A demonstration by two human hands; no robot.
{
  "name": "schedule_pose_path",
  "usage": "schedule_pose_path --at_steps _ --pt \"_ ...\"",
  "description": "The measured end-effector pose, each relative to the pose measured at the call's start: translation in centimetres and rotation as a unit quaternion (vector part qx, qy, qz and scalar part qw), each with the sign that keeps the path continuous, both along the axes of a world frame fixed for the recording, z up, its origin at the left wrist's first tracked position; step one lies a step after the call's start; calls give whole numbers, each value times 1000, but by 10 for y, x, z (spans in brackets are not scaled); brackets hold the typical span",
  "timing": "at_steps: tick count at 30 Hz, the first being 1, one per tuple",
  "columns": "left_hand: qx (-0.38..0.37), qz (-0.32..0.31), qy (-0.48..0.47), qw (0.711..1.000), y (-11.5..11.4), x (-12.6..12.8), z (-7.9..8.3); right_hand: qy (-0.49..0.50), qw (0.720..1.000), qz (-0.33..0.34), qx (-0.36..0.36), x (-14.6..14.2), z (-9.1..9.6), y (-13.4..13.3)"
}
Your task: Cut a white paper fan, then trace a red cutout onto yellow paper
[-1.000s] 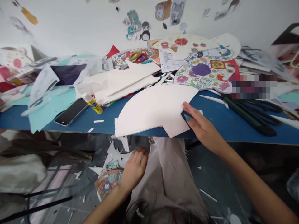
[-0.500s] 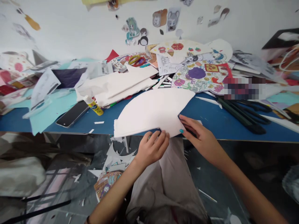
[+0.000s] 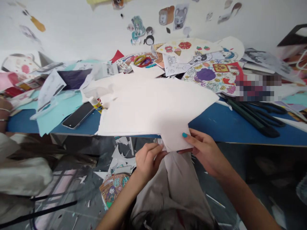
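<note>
Sheet of white paper (image 3: 148, 108): large, pale, lifted and now spread wider than before, its former fan outline gone, lying across the blue tabletop (image 3: 211, 124) with a tab hanging past the table edge toward the person.

Left hand (image 3: 148, 161): below the sheet, moved up from its earlier spot at the lower edge, fingers nearly closed, fingertips (image 3: 160, 149) pinching the tab's left corner.

Right hand (image 3: 203, 151): just right of the left hand, shifted down from the sheet's right notch, thumb (image 3: 185, 135) with teal nail polish pressed on the tab, other fingers curled beneath it, gripping the paper closely.

Glue stick (image 3: 97, 107): at the sheet's left edge, yellow label now mostly covered; fully in view earlier.

Smartphone (image 3: 78, 115): just left of the sheet, dark screen up, uncovered.

Black-handled scissors (image 3: 251, 118): right of the sheet, on the blue surface.

Coloured drawing (image 3: 206, 75): beyond the sheet, with a purple blot and flowers.

Paper scraps (image 3: 120, 156): on the floor below the sheet, beside a decorated round card (image 3: 112, 190).

Bangled forearm (image 3: 3, 111): another person's, far left of the sheet, at the frame edge.
</note>
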State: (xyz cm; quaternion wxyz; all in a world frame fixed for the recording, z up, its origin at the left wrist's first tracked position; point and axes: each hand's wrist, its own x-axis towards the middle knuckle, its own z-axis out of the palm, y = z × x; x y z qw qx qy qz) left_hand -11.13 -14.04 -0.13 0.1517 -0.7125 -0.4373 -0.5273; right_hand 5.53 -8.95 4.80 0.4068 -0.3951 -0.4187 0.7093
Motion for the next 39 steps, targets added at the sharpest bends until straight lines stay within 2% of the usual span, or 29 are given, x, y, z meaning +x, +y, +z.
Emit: schedule_pose_path --at_steps 2,4,8,11,14,16,17,21,23,25,27,30,33,35,36,39 --pt "-77 -27 -85 993 -5 0 6 9 1000 -9 19 -6 3 -1" --pt "-160 -71 -200 964 -7 1 14 11 999 -15 33 -12 7 -2" --pt "-300 -157 -411 846 -6 3 28 6 998 -19 56 -19 11 -6" --pt "-338 -176 -482 789 -3 5 35 7 997 6 71 -21 11 -9" --pt "-355 -172 -515 761 -1 2 36 10 997 22 78 -22 10 -11" --pt "-376 -164 -484 773 0 -3 35 17 997 25 72 -21 8 -11" --pt "-381 -150 -450 794 0 -8 34 23 997 24 69 -21 8 -10" --pt "-303 -18 -227 925 4 -29 30 44 997 -3 68 -17 6 -9" --pt "-276 12 -108 955 5 -36 28 50 996 -20 70 -16 5 -9" --pt "-288 12 -23 957 6 -38 28 54 996 -26 70 -17 4 -9" --pt "-293 6 -1 956 5 -36 30 54 996 -35 68 -19 5 -10" --pt "-310 -29 -87 946 3 -28 37 44 994 -64 71 -22 6 -12" --pt "-394 -68 -212 892 4 -19 43 32 993 -86 77 -24 6 -13" --pt "-418 -93 -264 864 6 -14 44 25 993 -85 78 -24 5 -13" --pt "-406 -101 -273 866 7 -13 43 23 993 -82 78 -24 5 -13" --pt "-329 -96 -264 901 9 -12 39 24 995 -60 79 -23 2 -13"
